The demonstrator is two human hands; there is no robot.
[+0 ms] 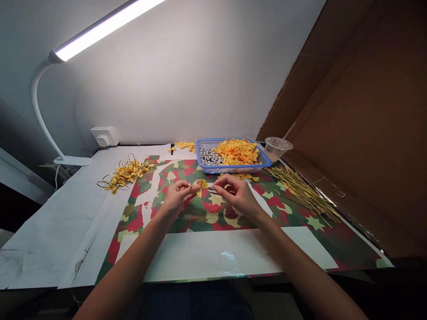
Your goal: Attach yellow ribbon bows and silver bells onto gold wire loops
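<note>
Between the thumb and fingers of my left hand (178, 195) is a small yellow ribbon bow (201, 186) with a gold wire looping off it. My right hand (238, 195) pinches a thin metal tool (212, 190), which looks like tweezers; its tip points at the bow's right side. Both hands are above the patterned red and green sheet (216, 218). Just beyond them stands a blue plastic basket (218, 170). In it lie shiny silver beads (210, 156) on the left and a heap of yellow bow-like ribbon pieces (237, 152) on the right.
A pile of yellow bows with gold wires (126, 172) lies to the left. Gold wire stems (305, 191) are bundled at the right, near a lidded plastic cup (277, 147) and a cardboard wall (360, 133). A white lamp (40, 102) arches over the table's left side.
</note>
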